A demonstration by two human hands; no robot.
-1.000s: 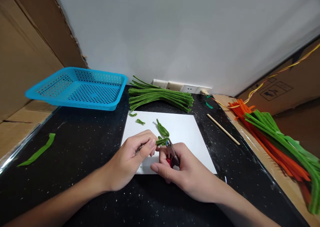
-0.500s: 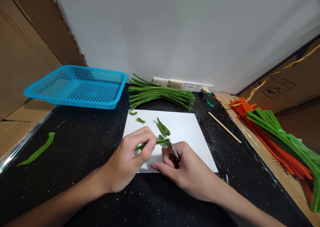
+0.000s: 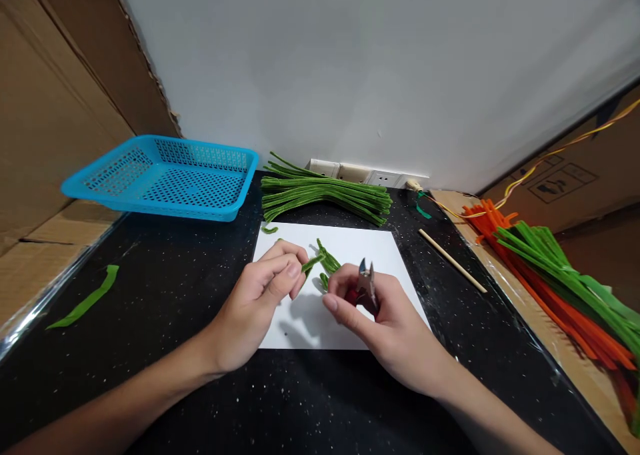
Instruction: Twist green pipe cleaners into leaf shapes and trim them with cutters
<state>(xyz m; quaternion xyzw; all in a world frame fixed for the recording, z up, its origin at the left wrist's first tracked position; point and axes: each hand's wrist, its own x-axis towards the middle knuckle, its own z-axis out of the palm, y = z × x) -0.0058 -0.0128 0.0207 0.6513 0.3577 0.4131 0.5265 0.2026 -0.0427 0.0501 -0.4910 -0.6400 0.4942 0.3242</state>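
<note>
Above the white paper, my left hand pinches a green fuzzy stem, whose end points up and right. My right hand is wrapped round a pair of pliers; the metal jaws point up and stand apart, clear of the stem. A looped green piece lies on the paper behind the hands, with another green piece partly hidden by my right hand. A small curved green piece rests at the paper's back left corner.
A blue basket stands at the back left, beside a bundle of green stems. A green strip lies left, a wooden stick right. Orange stems and bright green stems lie far right.
The pliers have come away from the stem, and their jaws now point up and are apart. The stem in my left hand has tilted upward. The whole view has shifted slightly.
</note>
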